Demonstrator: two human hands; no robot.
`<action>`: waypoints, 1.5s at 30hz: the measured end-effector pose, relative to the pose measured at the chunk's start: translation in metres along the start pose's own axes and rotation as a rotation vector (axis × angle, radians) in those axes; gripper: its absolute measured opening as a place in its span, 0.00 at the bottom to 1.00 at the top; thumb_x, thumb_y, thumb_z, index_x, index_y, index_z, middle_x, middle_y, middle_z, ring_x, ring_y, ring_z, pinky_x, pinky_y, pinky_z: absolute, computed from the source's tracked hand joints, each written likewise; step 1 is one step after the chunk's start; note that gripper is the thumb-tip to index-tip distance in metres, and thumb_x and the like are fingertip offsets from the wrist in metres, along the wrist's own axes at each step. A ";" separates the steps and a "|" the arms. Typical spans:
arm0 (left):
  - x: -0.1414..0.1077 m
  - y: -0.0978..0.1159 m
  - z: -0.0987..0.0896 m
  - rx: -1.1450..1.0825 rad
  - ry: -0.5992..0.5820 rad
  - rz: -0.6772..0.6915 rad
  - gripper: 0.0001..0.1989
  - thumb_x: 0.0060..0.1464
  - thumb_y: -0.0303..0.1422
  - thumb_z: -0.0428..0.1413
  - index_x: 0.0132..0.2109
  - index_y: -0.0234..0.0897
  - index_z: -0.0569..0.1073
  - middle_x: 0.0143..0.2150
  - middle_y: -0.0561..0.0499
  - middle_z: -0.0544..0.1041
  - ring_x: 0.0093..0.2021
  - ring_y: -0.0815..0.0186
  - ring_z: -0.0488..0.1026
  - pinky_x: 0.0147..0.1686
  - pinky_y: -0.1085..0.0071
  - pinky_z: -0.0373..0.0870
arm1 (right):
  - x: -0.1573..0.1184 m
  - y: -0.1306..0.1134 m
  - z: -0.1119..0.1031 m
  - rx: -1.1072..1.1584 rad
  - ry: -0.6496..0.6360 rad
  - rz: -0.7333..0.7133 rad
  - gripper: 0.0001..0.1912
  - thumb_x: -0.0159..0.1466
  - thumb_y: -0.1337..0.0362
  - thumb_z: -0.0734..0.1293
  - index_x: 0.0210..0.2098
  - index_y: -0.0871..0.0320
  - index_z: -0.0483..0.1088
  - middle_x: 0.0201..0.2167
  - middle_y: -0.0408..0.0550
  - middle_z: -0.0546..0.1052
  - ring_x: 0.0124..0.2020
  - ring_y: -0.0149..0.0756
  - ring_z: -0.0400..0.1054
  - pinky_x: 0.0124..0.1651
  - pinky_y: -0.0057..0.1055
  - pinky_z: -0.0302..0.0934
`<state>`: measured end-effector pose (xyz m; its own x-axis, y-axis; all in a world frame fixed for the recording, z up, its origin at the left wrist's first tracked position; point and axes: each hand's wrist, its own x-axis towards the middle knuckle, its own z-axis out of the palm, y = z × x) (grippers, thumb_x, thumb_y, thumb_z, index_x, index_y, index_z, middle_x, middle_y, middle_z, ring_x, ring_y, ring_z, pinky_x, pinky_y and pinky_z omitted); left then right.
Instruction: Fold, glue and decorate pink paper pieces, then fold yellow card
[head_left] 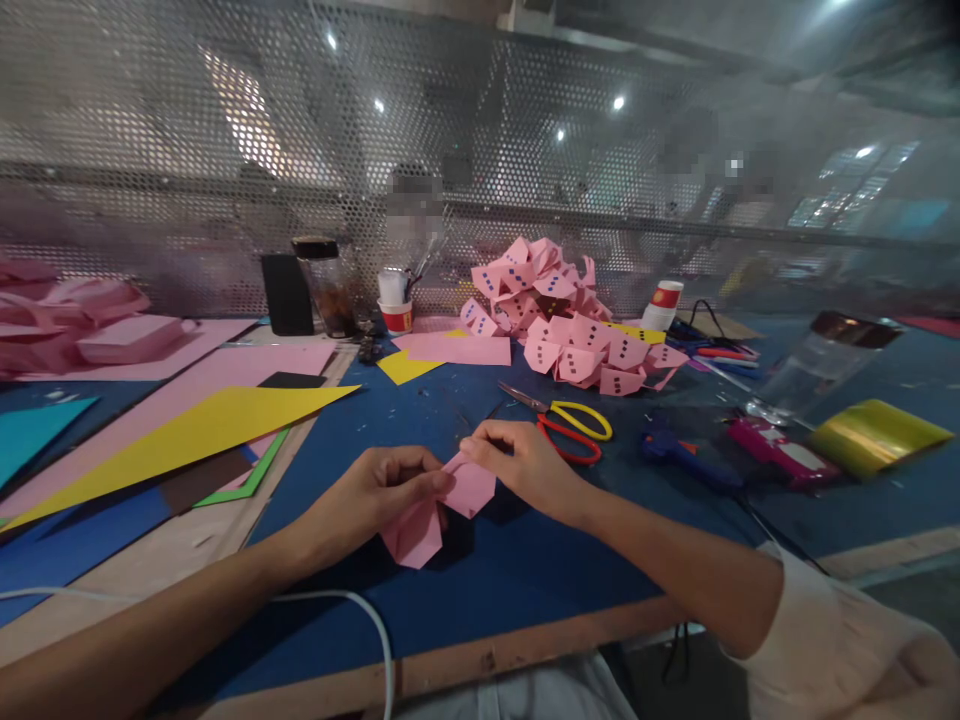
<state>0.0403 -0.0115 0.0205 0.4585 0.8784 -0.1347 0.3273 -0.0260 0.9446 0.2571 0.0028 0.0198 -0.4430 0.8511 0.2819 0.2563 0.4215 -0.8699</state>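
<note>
Between my two hands is a pink paper piece (415, 535) with cut corners, held just above the blue tabletop. My left hand (394, 480) pinches it between thumb and fingers, and one section hangs below that grip. The thumb and fingers of my right hand (510, 455) are closed on the top edge of the right section. Scissors (574, 425) with red and yellow handles lie just beyond my right hand. Farther back rises a heap of folded pink paper pieces (536, 280) marked with small dark squares.
Coloured paper sheets (217, 440) cover the left side, beside a white cable (367, 605). A blue glue gun (686, 455), a magenta object (780, 450) and a clear jar (825, 365) are at right. A dark-lidded jar (326, 285) and a paper cup (396, 315) stand before the perforated metal screen (450, 130).
</note>
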 end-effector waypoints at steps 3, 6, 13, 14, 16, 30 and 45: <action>0.000 0.000 0.002 -0.007 -0.009 -0.017 0.17 0.56 0.46 0.58 0.35 0.34 0.75 0.26 0.54 0.74 0.25 0.70 0.67 0.25 0.76 0.60 | -0.001 -0.002 0.001 -0.010 -0.040 0.042 0.18 0.67 0.52 0.63 0.28 0.59 0.69 0.24 0.39 0.66 0.28 0.28 0.58 0.30 0.26 0.51; 0.000 -0.001 0.003 -0.010 -0.026 -0.017 0.19 0.55 0.48 0.58 0.35 0.33 0.74 0.26 0.53 0.74 0.25 0.70 0.66 0.25 0.76 0.60 | -0.001 -0.001 0.003 -0.041 -0.063 0.051 0.18 0.67 0.52 0.64 0.30 0.60 0.72 0.24 0.40 0.68 0.28 0.29 0.60 0.31 0.26 0.51; -0.001 0.000 -0.002 0.005 -0.039 0.041 0.17 0.57 0.46 0.58 0.37 0.34 0.77 0.30 0.54 0.74 0.29 0.70 0.67 0.28 0.76 0.61 | 0.000 0.001 0.002 0.023 -0.018 0.035 0.20 0.67 0.51 0.64 0.26 0.59 0.69 0.23 0.39 0.64 0.26 0.28 0.56 0.29 0.26 0.49; -0.001 0.001 -0.003 0.014 -0.037 0.047 0.17 0.57 0.46 0.58 0.38 0.35 0.77 0.30 0.54 0.74 0.29 0.70 0.67 0.28 0.76 0.61 | 0.000 0.000 0.001 0.047 -0.014 0.040 0.21 0.67 0.50 0.64 0.25 0.59 0.67 0.22 0.39 0.62 0.26 0.28 0.54 0.28 0.26 0.48; -0.001 0.001 -0.004 0.025 -0.032 0.052 0.17 0.57 0.46 0.57 0.38 0.35 0.77 0.29 0.54 0.74 0.28 0.70 0.66 0.27 0.77 0.60 | 0.001 0.000 0.000 0.079 -0.006 0.041 0.23 0.67 0.49 0.63 0.23 0.58 0.63 0.22 0.38 0.58 0.25 0.27 0.51 0.27 0.27 0.46; 0.001 0.000 -0.004 0.006 -0.029 0.053 0.17 0.59 0.45 0.56 0.38 0.34 0.76 0.28 0.55 0.73 0.26 0.71 0.65 0.26 0.77 0.59 | 0.001 0.001 -0.002 -0.015 0.033 0.061 0.26 0.70 0.46 0.57 0.22 0.56 0.49 0.23 0.38 0.48 0.25 0.27 0.44 0.27 0.30 0.39; 0.002 -0.001 -0.005 0.027 -0.023 0.069 0.17 0.59 0.46 0.55 0.42 0.36 0.78 0.31 0.53 0.75 0.29 0.68 0.67 0.29 0.75 0.62 | 0.003 0.004 -0.004 0.004 0.091 0.055 0.26 0.70 0.46 0.56 0.22 0.56 0.52 0.23 0.38 0.51 0.25 0.28 0.47 0.28 0.30 0.42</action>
<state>0.0367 -0.0069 0.0209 0.4991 0.8631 -0.0769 0.3166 -0.0990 0.9434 0.2599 0.0082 0.0188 -0.3488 0.8977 0.2691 0.2743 0.3724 -0.8866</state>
